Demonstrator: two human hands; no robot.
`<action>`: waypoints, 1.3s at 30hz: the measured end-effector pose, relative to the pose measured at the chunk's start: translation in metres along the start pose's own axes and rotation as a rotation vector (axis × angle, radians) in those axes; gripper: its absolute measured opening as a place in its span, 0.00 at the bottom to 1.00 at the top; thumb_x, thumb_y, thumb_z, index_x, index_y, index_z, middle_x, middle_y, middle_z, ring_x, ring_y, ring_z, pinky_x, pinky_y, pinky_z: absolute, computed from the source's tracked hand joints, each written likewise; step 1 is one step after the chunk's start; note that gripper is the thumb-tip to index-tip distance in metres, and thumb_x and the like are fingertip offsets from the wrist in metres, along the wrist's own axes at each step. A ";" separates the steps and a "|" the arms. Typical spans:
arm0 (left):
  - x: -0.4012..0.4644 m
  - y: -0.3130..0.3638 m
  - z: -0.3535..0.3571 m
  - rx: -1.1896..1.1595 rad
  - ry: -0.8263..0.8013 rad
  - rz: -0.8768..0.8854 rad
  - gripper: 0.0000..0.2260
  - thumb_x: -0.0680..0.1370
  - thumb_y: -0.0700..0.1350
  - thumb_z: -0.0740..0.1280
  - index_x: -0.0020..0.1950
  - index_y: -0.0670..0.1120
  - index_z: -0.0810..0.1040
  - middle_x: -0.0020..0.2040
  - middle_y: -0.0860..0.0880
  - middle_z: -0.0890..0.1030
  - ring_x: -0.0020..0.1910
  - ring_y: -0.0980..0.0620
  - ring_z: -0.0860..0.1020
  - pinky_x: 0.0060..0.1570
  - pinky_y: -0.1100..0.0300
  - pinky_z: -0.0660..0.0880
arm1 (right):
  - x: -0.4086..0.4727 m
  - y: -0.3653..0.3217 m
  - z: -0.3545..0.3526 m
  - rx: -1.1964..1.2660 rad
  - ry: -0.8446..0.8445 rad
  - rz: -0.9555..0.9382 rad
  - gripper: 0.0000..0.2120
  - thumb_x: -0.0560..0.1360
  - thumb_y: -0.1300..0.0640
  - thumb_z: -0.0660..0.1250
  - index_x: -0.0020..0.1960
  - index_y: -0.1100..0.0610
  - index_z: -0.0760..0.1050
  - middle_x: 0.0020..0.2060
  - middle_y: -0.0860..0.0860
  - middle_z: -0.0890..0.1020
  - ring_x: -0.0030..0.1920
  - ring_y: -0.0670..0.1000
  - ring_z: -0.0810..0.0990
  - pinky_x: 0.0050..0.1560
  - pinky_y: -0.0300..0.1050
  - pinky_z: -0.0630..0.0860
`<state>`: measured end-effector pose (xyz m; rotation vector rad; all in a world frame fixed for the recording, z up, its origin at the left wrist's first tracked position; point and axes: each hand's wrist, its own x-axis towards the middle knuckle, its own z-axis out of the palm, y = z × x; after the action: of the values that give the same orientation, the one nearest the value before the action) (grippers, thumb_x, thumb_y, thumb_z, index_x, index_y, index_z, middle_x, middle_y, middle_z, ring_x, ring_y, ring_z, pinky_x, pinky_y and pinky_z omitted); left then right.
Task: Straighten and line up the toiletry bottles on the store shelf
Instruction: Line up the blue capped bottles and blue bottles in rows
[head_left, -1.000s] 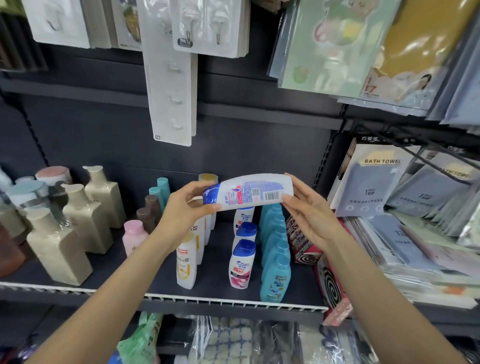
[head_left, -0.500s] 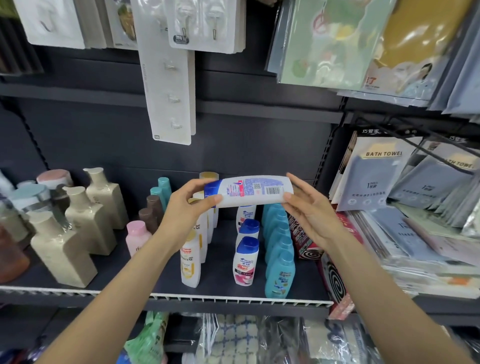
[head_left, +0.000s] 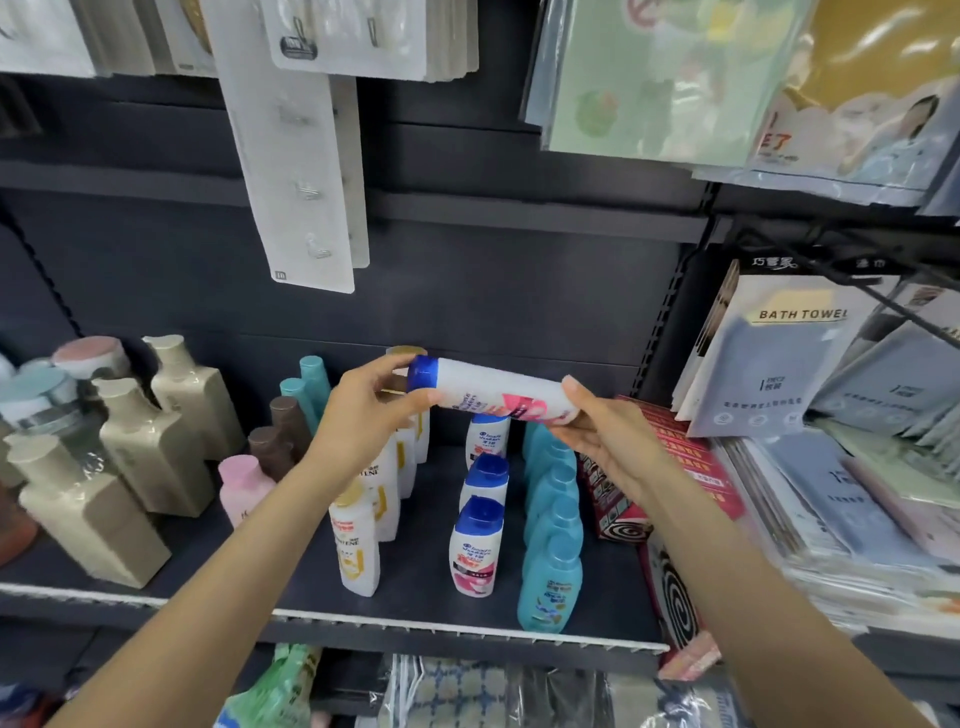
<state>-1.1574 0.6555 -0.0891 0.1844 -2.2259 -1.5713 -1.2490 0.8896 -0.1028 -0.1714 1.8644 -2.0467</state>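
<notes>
A white bottle with a blue cap (head_left: 493, 393) is held lying on its side in the air above the middle of the dark shelf (head_left: 415, 587), cap end to the left, its pink-and-red label turned towards the camera. The left hand (head_left: 371, 410) reaches up from the lower left with the forearm stretched out – its thumb and curled fingers pinch the capped end. The right hand (head_left: 605, 434) comes in from the lower right and grips the bottle's base end, thumb on top and fingers wrapped beneath.

Directly below the held bottle stands a row of matching white bottles with blue caps (head_left: 475, 545), upright and running front to back. Just to their right is a row of teal bottles (head_left: 551, 551), also upright; to their left, a row of white bottles with gold caps (head_left: 358, 540). Further left stand a pink bottle (head_left: 243, 488), brown bottles (head_left: 283, 431) and several beige pump bottles (head_left: 156, 447). To the right of the teal row lie red boxes (head_left: 670, 457) – beyond them, stacked bath towel packs (head_left: 779, 358)
</notes>
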 end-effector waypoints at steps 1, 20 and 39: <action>0.003 0.000 0.003 -0.005 0.006 -0.010 0.15 0.72 0.44 0.72 0.58 0.49 0.78 0.49 0.49 0.82 0.49 0.50 0.81 0.49 0.54 0.80 | 0.004 0.001 -0.001 -0.019 0.006 0.015 0.17 0.74 0.48 0.68 0.51 0.63 0.79 0.44 0.57 0.85 0.43 0.49 0.84 0.44 0.36 0.80; 0.069 -0.020 0.049 0.537 -0.157 0.166 0.17 0.71 0.45 0.74 0.58 0.44 0.78 0.45 0.46 0.74 0.44 0.49 0.74 0.52 0.56 0.72 | 0.069 0.033 -0.024 -1.177 -0.072 -0.186 0.18 0.72 0.59 0.71 0.61 0.59 0.76 0.59 0.56 0.78 0.60 0.54 0.76 0.62 0.43 0.70; 0.087 -0.079 0.087 0.861 -0.453 0.105 0.23 0.70 0.54 0.73 0.63 0.51 0.75 0.55 0.51 0.76 0.54 0.51 0.75 0.45 0.60 0.68 | 0.083 0.051 -0.032 -1.074 -0.057 -0.193 0.11 0.72 0.62 0.72 0.54 0.61 0.81 0.52 0.54 0.81 0.53 0.50 0.79 0.54 0.33 0.69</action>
<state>-1.2813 0.6743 -0.1652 -0.0631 -3.0796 -0.5352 -1.3266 0.8884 -0.1697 -0.6761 2.7713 -0.8921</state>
